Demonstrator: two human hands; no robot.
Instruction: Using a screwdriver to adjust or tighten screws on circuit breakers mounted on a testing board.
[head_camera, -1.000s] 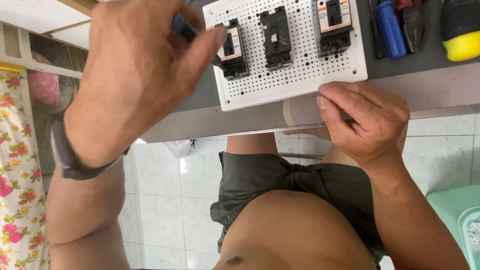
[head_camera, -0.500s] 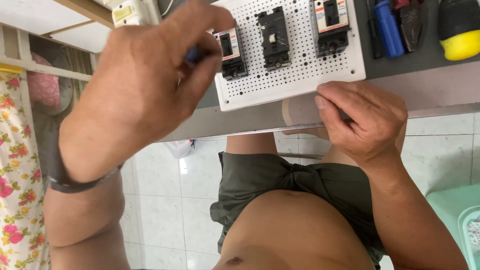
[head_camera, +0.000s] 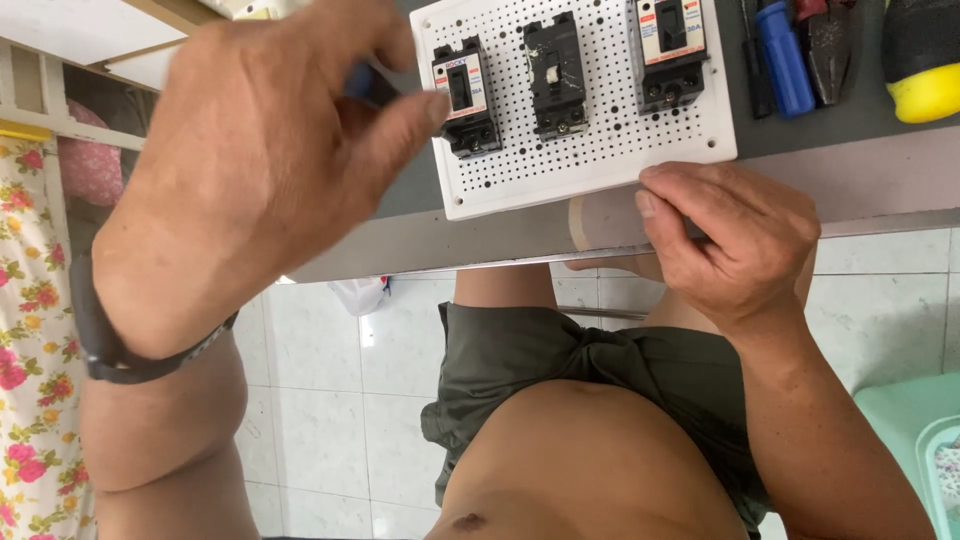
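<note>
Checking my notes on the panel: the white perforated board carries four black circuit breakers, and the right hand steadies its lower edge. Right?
Not quite: the head view shows three black circuit breakers on the white perforated board, not four. The right hand does steady its lower edge.
</note>
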